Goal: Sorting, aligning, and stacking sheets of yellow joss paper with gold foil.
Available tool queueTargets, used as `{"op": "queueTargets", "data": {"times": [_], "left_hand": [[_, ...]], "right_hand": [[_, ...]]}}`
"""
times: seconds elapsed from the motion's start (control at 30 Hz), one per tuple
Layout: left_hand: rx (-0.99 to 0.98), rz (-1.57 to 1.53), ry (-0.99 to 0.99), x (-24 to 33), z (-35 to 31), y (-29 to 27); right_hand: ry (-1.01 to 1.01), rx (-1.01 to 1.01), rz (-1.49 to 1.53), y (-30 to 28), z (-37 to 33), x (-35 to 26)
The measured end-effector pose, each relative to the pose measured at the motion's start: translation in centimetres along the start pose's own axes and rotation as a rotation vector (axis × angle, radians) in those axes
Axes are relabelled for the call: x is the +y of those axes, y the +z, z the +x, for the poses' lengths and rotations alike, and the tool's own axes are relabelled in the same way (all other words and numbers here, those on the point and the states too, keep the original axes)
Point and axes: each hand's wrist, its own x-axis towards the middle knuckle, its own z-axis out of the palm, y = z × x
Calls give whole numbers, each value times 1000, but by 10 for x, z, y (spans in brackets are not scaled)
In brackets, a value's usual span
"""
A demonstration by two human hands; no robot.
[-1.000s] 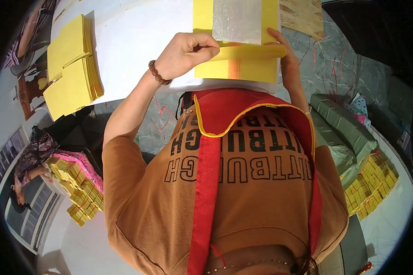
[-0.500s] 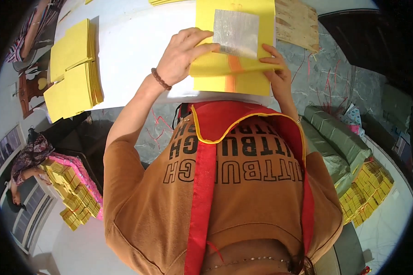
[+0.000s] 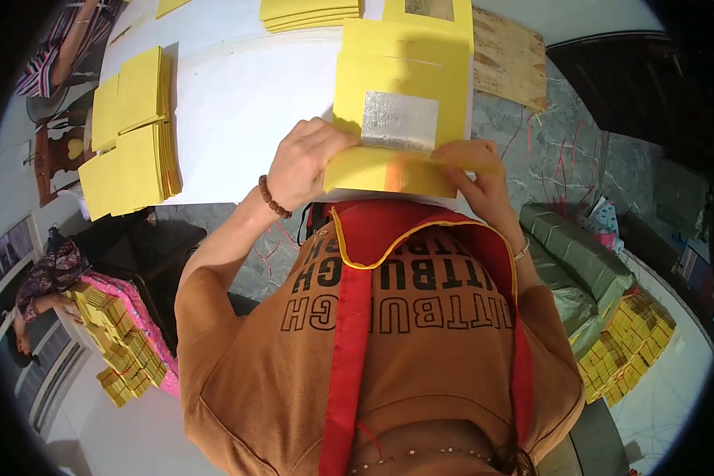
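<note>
On the white table in front of me lies a yellow paper sheet point(image 3: 349, 95) with a silver foil square point(image 3: 401, 120) on it. Its near part is bent up into a curved fold point(image 3: 357, 169), and an orange mark shows there. My left hand point(image 3: 305, 161), closed, pinches the left end of this fold. At the right end, my right hand point(image 3: 477, 176) grips the fold between thumb and fingers. Behind the foil square, more yellow sheets point(image 3: 408, 38) lie overlapping, one with a second foil square point(image 3: 428, 8) cut off by the picture's top.
Stacks of folded yellow paper point(image 3: 139, 163) stand at the table's left edge, another stack point(image 3: 309, 13) at the far side. A wooden board point(image 3: 512, 59) lies to the right. Bundled yellow packs point(image 3: 631, 345) sit beside green wrapped bales point(image 3: 575, 258). Other people point(image 3: 51, 270) are on the left.
Both hands have moved nearer to me with the yellow sheet's near part, which is now bent into a narrower fold. The foil square appears lower, and sheets behind it have come into view.
</note>
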Motion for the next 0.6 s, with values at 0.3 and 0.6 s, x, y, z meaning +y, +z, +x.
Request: {"op": "queueTargets", "data": {"times": [0.3, 0.6], "left_hand": [[73, -635, -671, -9, 22, 19], [136, -882, -758, -16, 30, 23]], "right_hand": [[387, 373, 556, 19, 28, -12], [508, 413, 518, 25, 32, -3]]}}
